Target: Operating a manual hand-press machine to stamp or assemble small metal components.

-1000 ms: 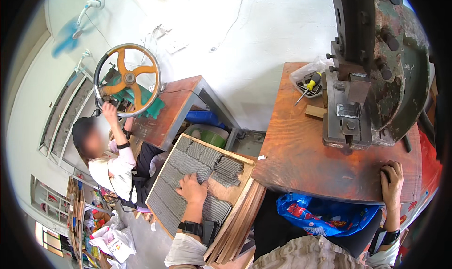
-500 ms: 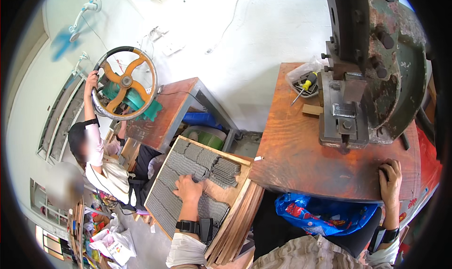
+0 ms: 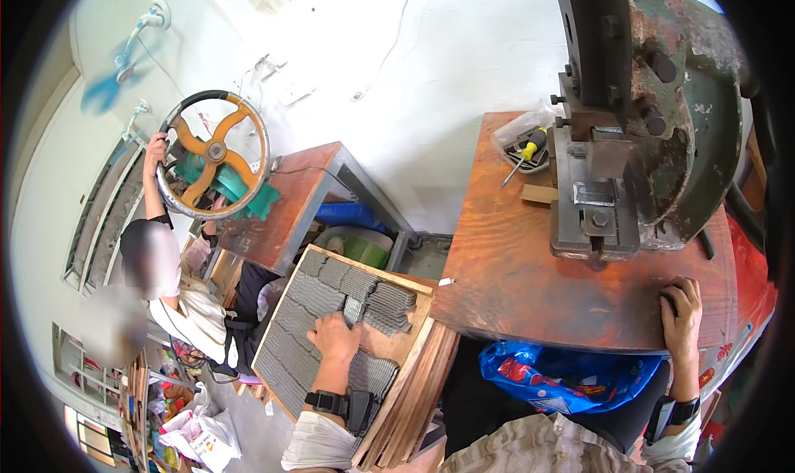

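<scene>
Two bare hands, well apart. Left hand (image 3: 334, 339) palm-down over grey ridged pieces (image 3: 286, 334); shinier piece (image 3: 354, 309) right at its fingertips, pinched or merely touched, cannot tell. Rows lie under and around these fingers in a wooden tray (image 3: 385, 342), whose rim probably stops them sliding. Right hand (image 3: 681, 316): fingers loosely bent at the table (image 3: 513, 282) edge, likely for support; contents, cannot tell. Heavy green machine (image 3: 679, 142) beyond those fingers.

Downward head-worn view (wide fisheye)
</scene>
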`<action>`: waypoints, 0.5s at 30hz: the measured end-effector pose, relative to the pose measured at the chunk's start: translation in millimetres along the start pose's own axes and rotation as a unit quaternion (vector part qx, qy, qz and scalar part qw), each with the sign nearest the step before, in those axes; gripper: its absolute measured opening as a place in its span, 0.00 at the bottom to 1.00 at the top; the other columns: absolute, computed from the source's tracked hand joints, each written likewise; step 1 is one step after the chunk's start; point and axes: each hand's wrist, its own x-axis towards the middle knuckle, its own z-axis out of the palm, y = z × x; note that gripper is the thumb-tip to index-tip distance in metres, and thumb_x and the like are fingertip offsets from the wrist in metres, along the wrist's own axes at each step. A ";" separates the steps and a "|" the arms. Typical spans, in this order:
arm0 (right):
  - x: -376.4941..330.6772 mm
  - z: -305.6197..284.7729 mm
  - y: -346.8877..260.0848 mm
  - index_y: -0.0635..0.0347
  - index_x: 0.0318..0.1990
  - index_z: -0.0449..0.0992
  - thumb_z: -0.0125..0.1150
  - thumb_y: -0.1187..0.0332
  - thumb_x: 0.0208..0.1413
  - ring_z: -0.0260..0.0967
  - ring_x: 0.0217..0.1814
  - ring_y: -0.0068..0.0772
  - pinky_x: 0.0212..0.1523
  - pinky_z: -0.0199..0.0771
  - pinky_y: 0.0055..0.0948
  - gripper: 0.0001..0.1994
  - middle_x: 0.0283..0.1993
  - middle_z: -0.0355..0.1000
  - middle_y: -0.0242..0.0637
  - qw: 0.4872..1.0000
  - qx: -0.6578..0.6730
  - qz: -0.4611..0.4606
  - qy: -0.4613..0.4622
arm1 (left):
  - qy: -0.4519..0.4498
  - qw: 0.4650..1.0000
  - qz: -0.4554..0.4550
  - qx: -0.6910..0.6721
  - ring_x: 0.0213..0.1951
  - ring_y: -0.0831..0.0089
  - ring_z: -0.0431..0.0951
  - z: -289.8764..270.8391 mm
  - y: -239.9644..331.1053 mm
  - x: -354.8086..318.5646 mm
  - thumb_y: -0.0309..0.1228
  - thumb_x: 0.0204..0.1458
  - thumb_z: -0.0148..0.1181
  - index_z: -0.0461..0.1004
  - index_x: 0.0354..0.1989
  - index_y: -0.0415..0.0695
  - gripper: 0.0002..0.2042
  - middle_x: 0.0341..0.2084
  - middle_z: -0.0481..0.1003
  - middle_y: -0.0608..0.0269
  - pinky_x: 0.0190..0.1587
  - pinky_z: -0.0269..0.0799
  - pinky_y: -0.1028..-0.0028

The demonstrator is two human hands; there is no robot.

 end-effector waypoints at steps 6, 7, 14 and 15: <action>2.2 -2.3 -1.5 0.69 0.31 0.73 0.58 0.80 0.43 0.65 0.44 0.49 0.45 0.67 0.40 0.06 0.38 0.68 0.46 1.000 -0.006 0.009 0.006 | -0.059 0.990 0.002 -0.128 0.34 0.47 0.78 -3.4 -12.1 24.0 0.41 0.34 0.64 0.78 0.31 0.32 0.22 0.28 0.78 0.43 0.40 0.72 0.58; -0.3 -10.7 -1.7 0.68 0.31 0.73 0.59 0.80 0.42 0.66 0.43 0.50 0.44 0.67 0.40 0.06 0.38 0.68 0.46 1.000 -0.008 0.005 0.014 | -0.052 0.987 -0.005 -0.152 0.32 0.49 0.78 -7.5 -14.2 26.6 0.41 0.34 0.64 0.78 0.33 0.30 0.23 0.28 0.78 0.42 0.39 0.73 0.60; 10.5 0.5 -4.5 0.64 0.29 0.76 0.64 0.78 0.38 0.67 0.42 0.52 0.43 0.71 0.42 0.08 0.35 0.71 0.45 0.999 -0.016 -0.023 0.024 | -0.082 0.920 0.027 -0.382 0.27 0.67 0.79 -77.7 41.6 26.5 0.36 0.35 0.67 0.77 0.36 0.29 0.22 0.25 0.79 0.50 0.32 0.73 0.69; 9.3 1.3 -4.2 0.63 0.29 0.76 0.64 0.78 0.38 0.67 0.42 0.52 0.43 0.71 0.42 0.08 0.35 0.71 0.44 1.000 -0.012 -0.019 0.021 | -0.111 0.901 0.065 -0.415 0.27 0.69 0.78 -98.2 76.3 23.0 0.34 0.35 0.67 0.78 0.36 0.29 0.21 0.25 0.79 0.51 0.32 0.73 0.70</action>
